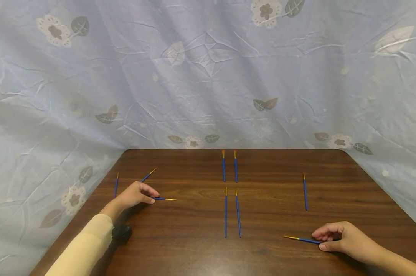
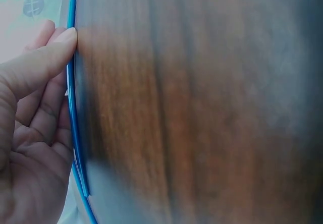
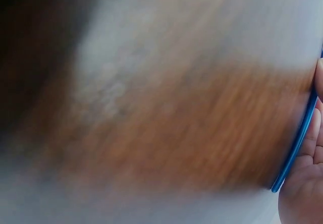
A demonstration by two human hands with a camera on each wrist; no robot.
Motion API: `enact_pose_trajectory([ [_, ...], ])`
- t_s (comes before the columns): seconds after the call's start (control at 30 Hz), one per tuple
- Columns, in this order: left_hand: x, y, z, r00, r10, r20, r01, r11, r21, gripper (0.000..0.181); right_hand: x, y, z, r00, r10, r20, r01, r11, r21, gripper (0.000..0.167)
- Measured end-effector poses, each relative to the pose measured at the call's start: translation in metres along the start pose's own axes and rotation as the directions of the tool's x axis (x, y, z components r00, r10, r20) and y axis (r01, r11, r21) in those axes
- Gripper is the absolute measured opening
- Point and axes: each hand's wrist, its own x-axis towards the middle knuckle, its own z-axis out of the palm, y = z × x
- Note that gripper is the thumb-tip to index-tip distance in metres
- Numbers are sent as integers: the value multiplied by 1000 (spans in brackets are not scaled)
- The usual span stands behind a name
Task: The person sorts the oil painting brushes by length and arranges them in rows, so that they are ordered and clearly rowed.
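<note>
A: What is the state of each grip?

B: The left hand [image 1: 135, 194], left of centre in the head view, pinches a first paintbrush [image 1: 159, 199], thumb closed against the fingers on its slim, smooth blue handle. The right hand [image 1: 349, 241], lower right, pinches a second paintbrush [image 1: 308, 240] likewise; its gold end points left.

A: Which items lie nearby?

B: At centre, an upper pair [image 1: 224, 168] with broader tips and a lower pair [image 1: 226, 214] with fine, pointed tips. One single brush [image 1: 305, 195] lies right of centre.

A: Specify the surfaces.

B: The table [image 1: 180, 237] is brown, wood-grained and glossy, with rounded far corners. Creased, pale floral cloth [image 1: 208, 88] fills the upper frame.
</note>
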Motion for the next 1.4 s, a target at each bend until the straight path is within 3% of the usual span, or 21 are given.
enact_pose_trajectory([
  [0.37,0,3,3,999,-32,-39,34,997,67,14,2,4,1,1000,-18,17,17,998,53,19],
  [0.57,-1,3,4,998,-32,-49,37,994,101,10,3,1,2,1000,-15,11,15,1000,10,15],
  [0.87,-5,8,0,999,-34,-38,37,996,86,12,12,-4,2,999,25,39,-26,1000,7,15],
  [1.4,0,17,-4,999,46,18,-47,996,80,12,27,-17,-3,996,76,49,-77,997,20,16],
])
